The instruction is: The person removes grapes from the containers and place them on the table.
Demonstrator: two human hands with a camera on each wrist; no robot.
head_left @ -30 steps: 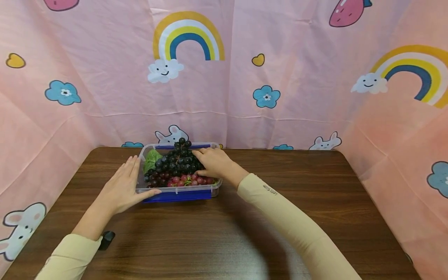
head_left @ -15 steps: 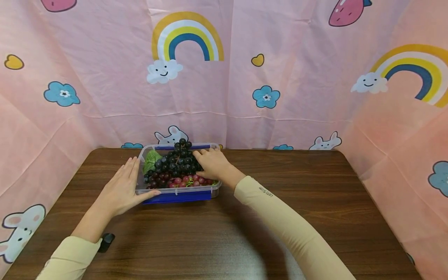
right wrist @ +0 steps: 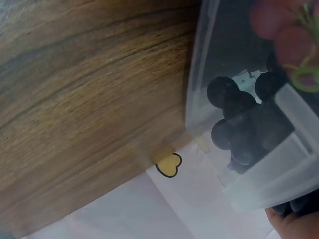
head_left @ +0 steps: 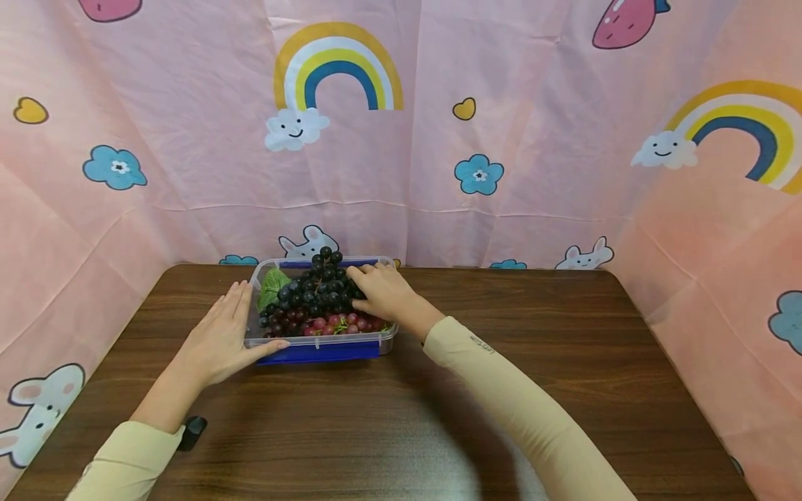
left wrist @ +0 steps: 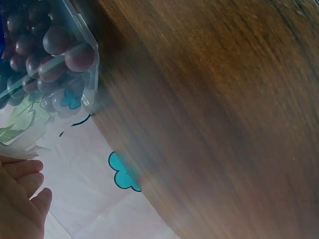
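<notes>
A clear plastic food container (head_left: 318, 351) with blue latches stands near the table's back edge. Inside lie a heaped bunch of black grapes (head_left: 319, 287), a bunch of red grapes (head_left: 332, 324) in front and a green leaf (head_left: 272, 287) at the left. My left hand (head_left: 216, 337) rests along the container's left end, fingers straight and thumb on the front rim. My right hand (head_left: 385, 292) reaches over the right end, its fingers and thumb around the black grapes; the fingertips are partly hidden. In the right wrist view, one finger (right wrist: 299, 226) shows beside dark grapes below the container wall.
The dark wooden table (head_left: 520, 362) extends to the right and in front of the container. A pink printed cloth (head_left: 532, 139) hangs behind and at both sides, close to the container's back. A dark strap piece (head_left: 192, 433) sits at my left wrist.
Hardly anything differs. Both hands keep their places at the container, and the grapes lie as before; the head view shifts slightly.
</notes>
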